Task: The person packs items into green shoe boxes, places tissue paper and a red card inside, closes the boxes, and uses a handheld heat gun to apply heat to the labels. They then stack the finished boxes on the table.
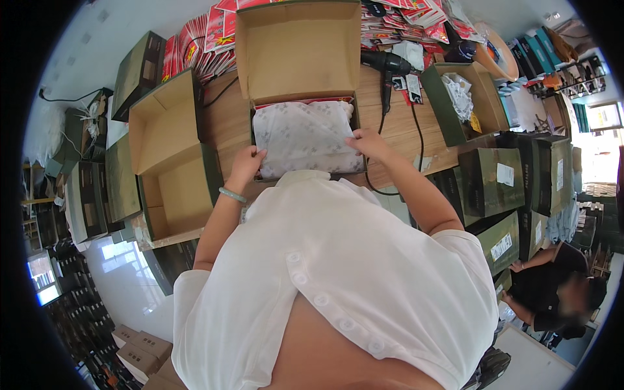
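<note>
A dark-green shoebox-like carton (359, 164) stands before me on the table, its lid (299, 55) raised and brown inside. White tissue paper (302, 135) with a grey pattern covers what lies in it; the contents are hidden beneath. At the paper's near left edge my left hand (246, 165), with a pale bangle on its wrist, is closed, thumb and fingers pinching the paper. My right hand (368, 143) pinches its right edge with closed fingers. A strip of red shows behind the paper at the back of the carton.
An open carton (170, 195) stands at the left. Behind are piles of red printed packets (195, 45), a black heat-gun-like tool (388, 64) with its cord, and a carton (478, 120) holding white packets. Stacked boxes (495, 182) fill the right, where another person (552, 283) handles a box.
</note>
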{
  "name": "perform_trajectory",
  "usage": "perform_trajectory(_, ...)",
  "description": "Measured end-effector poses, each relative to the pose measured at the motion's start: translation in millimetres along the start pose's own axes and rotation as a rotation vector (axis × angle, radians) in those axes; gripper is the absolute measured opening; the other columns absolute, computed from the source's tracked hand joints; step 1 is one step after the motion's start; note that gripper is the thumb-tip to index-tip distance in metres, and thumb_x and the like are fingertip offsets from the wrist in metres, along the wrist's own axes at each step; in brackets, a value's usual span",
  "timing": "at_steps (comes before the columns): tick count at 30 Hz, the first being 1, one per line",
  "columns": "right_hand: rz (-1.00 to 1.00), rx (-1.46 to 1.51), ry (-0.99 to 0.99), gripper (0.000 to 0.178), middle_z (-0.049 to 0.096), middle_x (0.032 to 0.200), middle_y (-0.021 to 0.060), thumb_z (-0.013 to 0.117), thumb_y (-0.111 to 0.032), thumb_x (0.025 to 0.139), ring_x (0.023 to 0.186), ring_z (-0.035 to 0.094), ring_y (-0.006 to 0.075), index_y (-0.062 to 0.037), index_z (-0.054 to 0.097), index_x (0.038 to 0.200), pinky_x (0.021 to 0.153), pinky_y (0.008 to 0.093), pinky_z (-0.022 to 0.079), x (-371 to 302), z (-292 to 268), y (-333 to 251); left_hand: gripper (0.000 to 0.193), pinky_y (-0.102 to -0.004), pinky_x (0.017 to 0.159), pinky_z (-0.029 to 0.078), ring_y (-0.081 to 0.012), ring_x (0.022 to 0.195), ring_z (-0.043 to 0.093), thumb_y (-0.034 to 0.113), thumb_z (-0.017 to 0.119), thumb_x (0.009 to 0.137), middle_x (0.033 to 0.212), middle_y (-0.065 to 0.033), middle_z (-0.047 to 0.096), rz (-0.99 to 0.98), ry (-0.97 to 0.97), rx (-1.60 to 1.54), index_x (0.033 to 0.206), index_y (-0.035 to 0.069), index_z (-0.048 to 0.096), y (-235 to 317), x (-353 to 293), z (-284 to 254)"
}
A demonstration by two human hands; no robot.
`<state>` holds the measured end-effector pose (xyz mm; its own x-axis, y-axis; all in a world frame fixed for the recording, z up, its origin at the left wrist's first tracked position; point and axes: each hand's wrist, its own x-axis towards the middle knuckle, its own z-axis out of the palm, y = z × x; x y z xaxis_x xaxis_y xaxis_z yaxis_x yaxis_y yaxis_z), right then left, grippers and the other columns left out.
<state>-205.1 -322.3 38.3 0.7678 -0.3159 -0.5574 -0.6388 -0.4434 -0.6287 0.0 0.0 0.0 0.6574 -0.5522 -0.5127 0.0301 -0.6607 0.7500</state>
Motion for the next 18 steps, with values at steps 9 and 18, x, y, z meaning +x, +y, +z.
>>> perform_trajectory(9,0.221,0.470,-0.372,0.039,0.060,0.105,0.0132,0.052,-0.033,0.099,0.081,0.067,0.0280,0.0002,0.055,0.120,0.072,0.0365,0.060,0,9,4,0.019,-0.0305,0.058,0.057,-0.0222,0.070,0.068,0.025,0.043,0.104,0.093,-0.0097,0.062,-0.144,-0.102,-0.459,0.109,0.007,0.048,37,-34,20)
perform_trajectory(18,0.113,0.397,-0.061,0.033,0.062,0.085,0.0110,0.049,-0.030,0.100,0.066,0.063,0.0219,-0.0003,0.060,0.107,0.058,0.0326,0.052,0,38,16,0.015,-0.0319,0.051,0.054,-0.0222,0.062,0.066,0.018,0.041,0.104,0.083,-0.0107,0.059,0.052,-0.028,-0.361,0.101,0.005,0.045,4,-15,29)
